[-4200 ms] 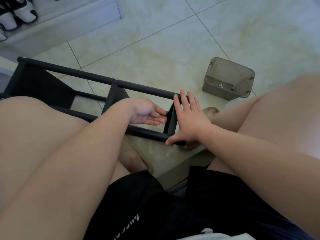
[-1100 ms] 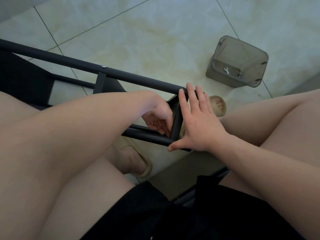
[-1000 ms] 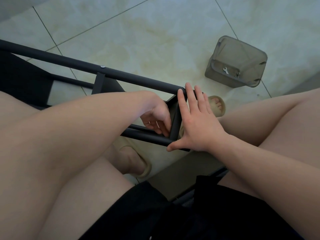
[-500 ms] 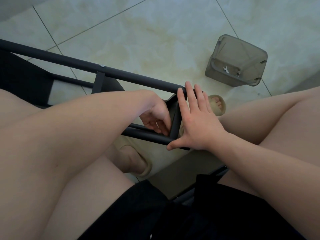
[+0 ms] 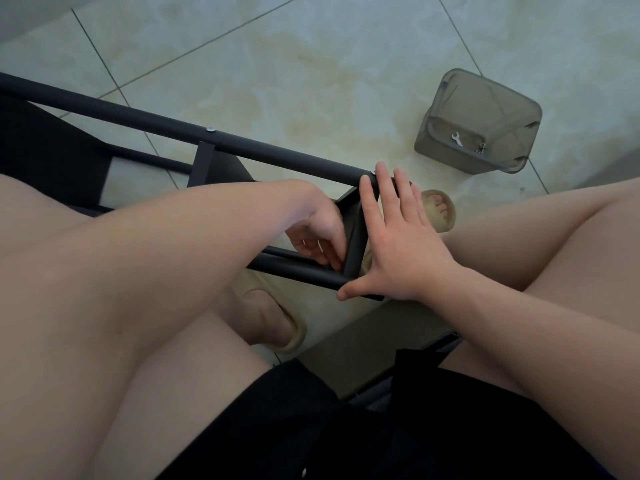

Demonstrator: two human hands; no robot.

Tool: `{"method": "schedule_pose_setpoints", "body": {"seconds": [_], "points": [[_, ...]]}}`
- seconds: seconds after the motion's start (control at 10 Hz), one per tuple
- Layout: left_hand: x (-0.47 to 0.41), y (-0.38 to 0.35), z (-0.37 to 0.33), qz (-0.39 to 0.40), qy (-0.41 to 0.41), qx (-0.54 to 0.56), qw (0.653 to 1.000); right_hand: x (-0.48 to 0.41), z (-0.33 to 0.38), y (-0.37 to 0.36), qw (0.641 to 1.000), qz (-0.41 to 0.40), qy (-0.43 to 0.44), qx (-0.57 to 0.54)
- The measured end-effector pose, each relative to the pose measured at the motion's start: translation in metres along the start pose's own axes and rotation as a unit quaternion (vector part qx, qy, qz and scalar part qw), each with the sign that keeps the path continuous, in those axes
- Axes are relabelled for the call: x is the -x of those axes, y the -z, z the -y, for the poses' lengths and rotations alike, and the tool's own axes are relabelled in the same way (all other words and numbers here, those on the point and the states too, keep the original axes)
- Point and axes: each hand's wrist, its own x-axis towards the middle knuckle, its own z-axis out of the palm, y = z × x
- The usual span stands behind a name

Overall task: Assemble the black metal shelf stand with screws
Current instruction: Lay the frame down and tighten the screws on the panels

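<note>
The stand [image 5: 277, 157] lies on its side on the glossy tile floor [image 5: 311, 64], between the person's bare knees. The left forearm crosses over it and hides much of the near tube. To the right, a translucent grey bin [image 5: 485, 98] lies tipped over, with a small wrench [image 5: 456, 138] inside. A beige foam slipper [image 5: 277, 323] sits under the frame.

The stand is made of round matt black tubes and flat end bars, and a silver screw [image 5: 209, 129] sits in the top tube.

The right hand [image 5: 394, 244] presses flat against the end bar, fingers straight. The left hand [image 5: 322, 237] curls inside the frame. I cannot tell what it holds.
</note>
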Motion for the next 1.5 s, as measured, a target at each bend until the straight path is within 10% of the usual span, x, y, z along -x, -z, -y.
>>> {"method": "schedule_pose_setpoints", "body": {"seconds": [1.5], "points": [[-0.0008, -0.0013, 0.0023, 0.020, -0.006, 0.063, 0.998, 0.0008, 0.0018, 0.0004, 1.000, -0.007, -0.001, 0.001]]}}
